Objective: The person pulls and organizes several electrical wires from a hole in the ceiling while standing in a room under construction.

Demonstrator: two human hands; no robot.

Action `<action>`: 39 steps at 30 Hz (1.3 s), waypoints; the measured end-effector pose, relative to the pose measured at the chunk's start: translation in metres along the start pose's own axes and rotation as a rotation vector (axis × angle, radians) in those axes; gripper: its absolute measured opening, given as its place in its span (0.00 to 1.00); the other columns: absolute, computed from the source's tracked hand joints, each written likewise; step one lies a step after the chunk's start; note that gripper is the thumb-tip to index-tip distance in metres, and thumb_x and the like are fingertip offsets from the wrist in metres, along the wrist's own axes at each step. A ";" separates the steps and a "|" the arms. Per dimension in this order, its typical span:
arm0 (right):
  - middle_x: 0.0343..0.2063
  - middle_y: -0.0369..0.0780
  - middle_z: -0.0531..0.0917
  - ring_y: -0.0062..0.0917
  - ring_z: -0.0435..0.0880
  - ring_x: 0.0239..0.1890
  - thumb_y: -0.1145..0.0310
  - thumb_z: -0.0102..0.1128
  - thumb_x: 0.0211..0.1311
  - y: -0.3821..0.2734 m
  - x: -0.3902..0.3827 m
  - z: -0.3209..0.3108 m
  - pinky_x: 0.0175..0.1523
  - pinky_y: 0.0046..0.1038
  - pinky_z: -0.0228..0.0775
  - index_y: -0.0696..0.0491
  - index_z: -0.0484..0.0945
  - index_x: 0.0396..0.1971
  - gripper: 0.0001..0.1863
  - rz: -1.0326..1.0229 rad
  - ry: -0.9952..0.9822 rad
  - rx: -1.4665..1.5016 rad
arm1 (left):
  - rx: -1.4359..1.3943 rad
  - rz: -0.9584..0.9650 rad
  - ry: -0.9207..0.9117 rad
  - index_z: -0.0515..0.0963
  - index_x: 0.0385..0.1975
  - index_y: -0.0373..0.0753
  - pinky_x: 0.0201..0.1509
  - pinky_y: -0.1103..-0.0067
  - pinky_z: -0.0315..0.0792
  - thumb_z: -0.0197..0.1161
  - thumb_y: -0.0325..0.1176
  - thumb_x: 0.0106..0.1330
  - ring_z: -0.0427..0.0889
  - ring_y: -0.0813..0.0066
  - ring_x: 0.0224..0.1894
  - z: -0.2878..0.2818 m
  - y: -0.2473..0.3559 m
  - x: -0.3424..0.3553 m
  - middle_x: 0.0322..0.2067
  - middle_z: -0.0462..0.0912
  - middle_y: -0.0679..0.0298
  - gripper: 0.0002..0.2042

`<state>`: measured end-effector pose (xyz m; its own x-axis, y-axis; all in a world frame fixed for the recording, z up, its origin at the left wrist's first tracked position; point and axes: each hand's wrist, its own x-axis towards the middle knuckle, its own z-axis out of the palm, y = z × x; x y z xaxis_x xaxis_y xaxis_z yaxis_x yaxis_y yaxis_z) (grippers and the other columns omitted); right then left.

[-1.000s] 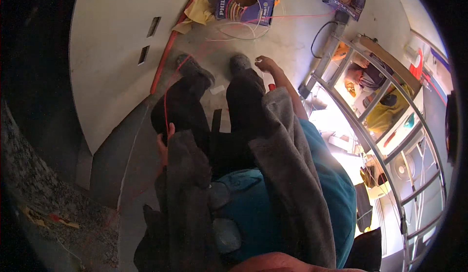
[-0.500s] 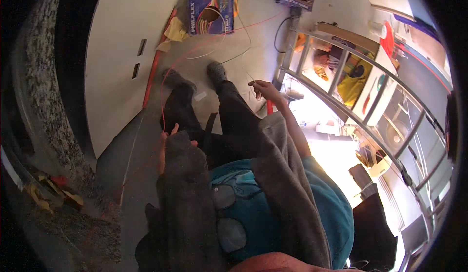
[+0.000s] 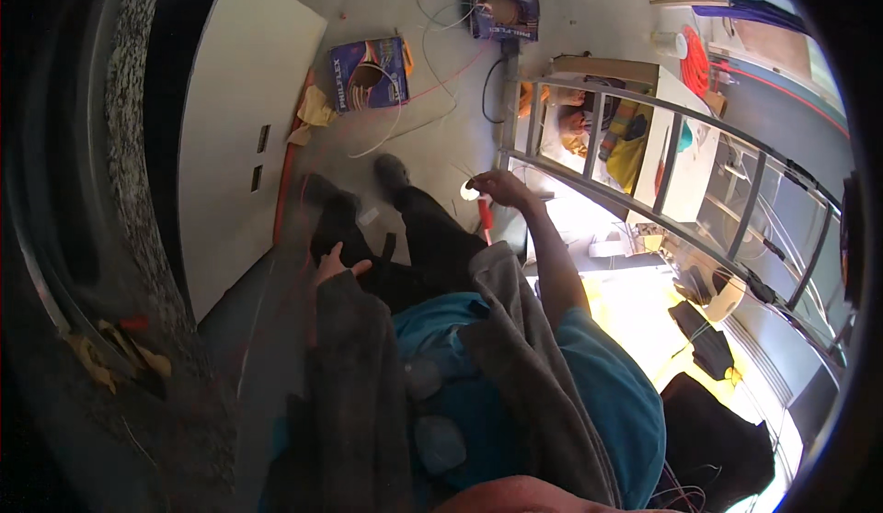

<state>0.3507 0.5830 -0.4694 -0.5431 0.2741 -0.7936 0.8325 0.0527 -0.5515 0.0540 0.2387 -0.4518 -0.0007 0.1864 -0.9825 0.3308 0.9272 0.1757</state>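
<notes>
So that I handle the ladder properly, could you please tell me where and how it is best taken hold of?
Probably grip the ladder by its nearer side rail, between two rungs, coming from the near side: that rail is long and slim, and the open gaps should leave room to wrap around it.

We are wearing a teal shirt at four o'clock, a grey cloth at five and black trousers. We are seeing a pink wire at twelve, a violet-blue box with multicoloured stripes at eleven, an off-white panel at ten and an orange-red cord at two.
</notes>
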 end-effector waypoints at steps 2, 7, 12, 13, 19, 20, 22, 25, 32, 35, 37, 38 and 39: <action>0.32 0.40 0.87 0.28 0.85 0.38 0.56 0.55 0.70 -0.004 -0.007 -0.004 0.47 0.32 0.76 0.45 0.85 0.49 0.16 0.012 0.025 -0.011 | -0.043 0.045 0.030 0.50 0.74 0.38 0.72 0.54 0.56 0.64 0.75 0.48 0.58 0.44 0.71 0.003 0.008 0.008 0.70 0.57 0.42 0.60; 0.34 0.40 0.87 0.27 0.85 0.39 0.58 0.55 0.70 -0.026 -0.031 -0.005 0.48 0.31 0.76 0.45 0.85 0.49 0.15 -0.063 -0.002 0.023 | -0.078 0.140 0.091 0.55 0.72 0.38 0.71 0.59 0.60 0.66 0.69 0.54 0.60 0.47 0.70 -0.001 0.038 0.005 0.69 0.59 0.42 0.53; 0.41 0.44 0.87 0.27 0.86 0.41 0.64 0.60 0.67 -0.061 -0.062 0.012 0.47 0.28 0.77 0.53 0.84 0.47 0.14 -0.062 -0.045 0.180 | -0.464 0.320 -0.113 0.56 0.72 0.38 0.65 0.65 0.67 0.66 0.58 0.62 0.71 0.55 0.64 0.003 0.074 0.031 0.62 0.72 0.50 0.45; 0.41 0.44 0.87 0.27 0.86 0.41 0.64 0.60 0.67 -0.063 -0.068 0.029 0.47 0.28 0.77 0.53 0.84 0.47 0.14 -0.061 -0.046 0.190 | -0.522 0.356 -0.082 0.60 0.69 0.35 0.62 0.67 0.69 0.63 0.57 0.65 0.75 0.57 0.60 0.003 0.098 0.026 0.56 0.76 0.51 0.40; 0.29 0.39 0.86 0.26 0.87 0.35 0.67 0.62 0.62 -0.106 -0.100 0.104 0.40 0.28 0.77 0.52 0.86 0.39 0.09 -0.545 -0.089 0.124 | -1.211 0.276 -0.153 0.72 0.55 0.34 0.36 0.77 0.77 0.50 0.47 0.77 0.83 0.72 0.33 0.012 0.196 0.002 0.40 0.83 0.58 0.21; 0.29 0.39 0.85 0.28 0.87 0.35 0.68 0.62 0.61 -0.112 -0.106 0.104 0.40 0.28 0.77 0.52 0.86 0.37 0.08 -0.524 -0.126 0.075 | -1.085 0.226 -0.074 0.73 0.52 0.36 0.26 0.83 0.72 0.46 0.43 0.78 0.77 0.79 0.24 0.008 0.198 -0.006 0.32 0.81 0.63 0.17; 0.29 0.40 0.85 0.29 0.87 0.35 0.69 0.62 0.61 -0.114 -0.113 0.102 0.40 0.29 0.77 0.52 0.86 0.36 0.07 -0.514 -0.161 0.030 | -1.055 0.293 -0.099 0.73 0.52 0.36 0.25 0.83 0.69 0.45 0.42 0.79 0.73 0.81 0.23 -0.004 0.181 -0.024 0.29 0.78 0.66 0.17; 0.30 0.38 0.85 0.24 0.85 0.32 0.65 0.63 0.63 -0.067 -0.113 0.095 0.36 0.27 0.77 0.53 0.84 0.38 0.09 -0.430 -0.125 0.284 | -0.920 0.376 -0.147 0.74 0.52 0.36 0.24 0.85 0.63 0.44 0.40 0.79 0.66 0.86 0.21 -0.024 0.177 -0.076 0.25 0.73 0.70 0.16; 0.34 0.41 0.82 0.24 0.81 0.30 0.47 0.60 0.65 -0.039 -0.048 0.069 0.32 0.25 0.74 0.57 0.74 0.54 0.30 0.223 0.316 0.825 | -0.362 0.597 -0.256 0.79 0.51 0.40 0.32 0.85 0.64 0.49 0.35 0.77 0.66 0.85 0.26 -0.027 0.151 -0.163 0.26 0.70 0.73 0.13; 0.37 0.44 0.82 0.32 0.83 0.35 0.42 0.58 0.65 -0.051 -0.032 0.077 0.37 0.35 0.77 0.57 0.74 0.59 0.34 0.246 -0.038 1.117 | -0.309 0.677 -0.096 0.80 0.51 0.41 0.36 0.82 0.67 0.51 0.37 0.77 0.69 0.82 0.28 -0.019 0.152 -0.198 0.26 0.72 0.70 0.13; 0.36 0.45 0.83 0.32 0.84 0.37 0.44 0.58 0.66 -0.019 0.001 0.119 0.39 0.34 0.78 0.60 0.74 0.58 0.34 0.212 0.100 0.582 | -0.456 0.794 -0.014 0.80 0.50 0.40 0.36 0.81 0.67 0.52 0.39 0.77 0.71 0.79 0.30 -0.008 0.131 -0.203 0.28 0.74 0.69 0.14; 0.36 0.45 0.84 0.32 0.84 0.37 0.45 0.59 0.66 -0.017 0.008 0.129 0.39 0.34 0.78 0.61 0.75 0.57 0.34 0.195 0.140 0.395 | -0.589 0.922 0.067 0.80 0.50 0.39 0.36 0.79 0.67 0.53 0.40 0.76 0.72 0.77 0.31 -0.004 0.120 -0.205 0.29 0.75 0.67 0.15; 0.38 0.46 0.84 0.35 0.84 0.39 0.44 0.57 0.66 -0.025 -0.003 0.122 0.43 0.34 0.78 0.61 0.75 0.55 0.33 0.088 0.013 0.496 | -0.588 0.915 0.085 0.80 0.50 0.39 0.36 0.79 0.67 0.53 0.40 0.76 0.72 0.77 0.31 -0.004 0.119 -0.215 0.29 0.75 0.67 0.15</action>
<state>0.3178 0.4635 -0.4848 -0.4688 0.2691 -0.8413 0.7211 -0.4335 -0.5405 0.0898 0.3102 -0.2194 -0.0563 0.8857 -0.4608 -0.2638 0.4319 0.8625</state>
